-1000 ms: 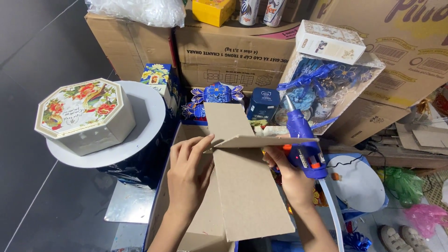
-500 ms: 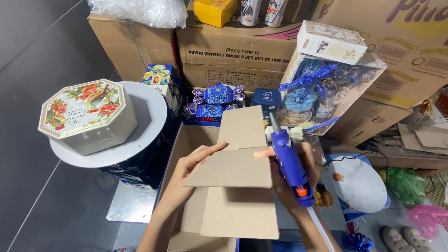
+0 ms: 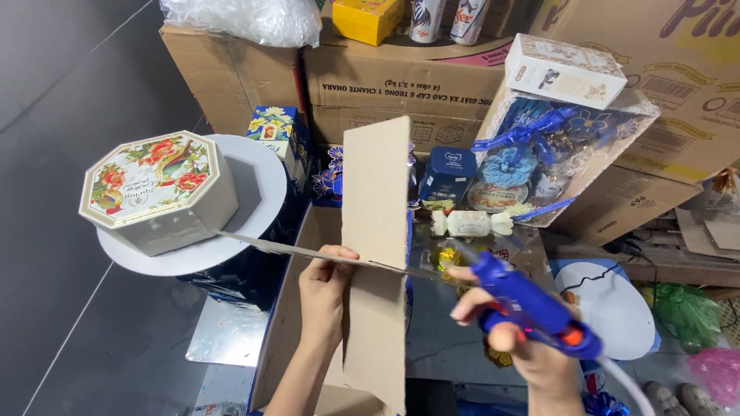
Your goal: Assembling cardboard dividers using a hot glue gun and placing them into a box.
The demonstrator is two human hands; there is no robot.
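Note:
My left hand [image 3: 324, 293] grips a folded piece of brown cardboard [image 3: 376, 254] low in the middle of the head view. One panel stands upright; a thin panel runs edge-on to the left and right of my fingers. My right hand [image 3: 524, 350] holds a blue glue gun [image 3: 532, 308] with an orange trigger. Its nozzle points left at the cardboard's crease. Under both hands stands an open cardboard box [image 3: 289, 339].
An octagonal floral tin [image 3: 154, 192] rests on a round grey board [image 3: 254, 200] at the left. Behind stand stacked brown cartons [image 3: 401, 85], a wrapped gift basket with blue ribbon [image 3: 555, 154], a small blue jar [image 3: 449, 176] and a white round board [image 3: 609, 308] at right.
The cardboard has turned from lying flat to standing with one panel upright. The glue gun has swung down from upright, its nozzle now pointing left at the crease.

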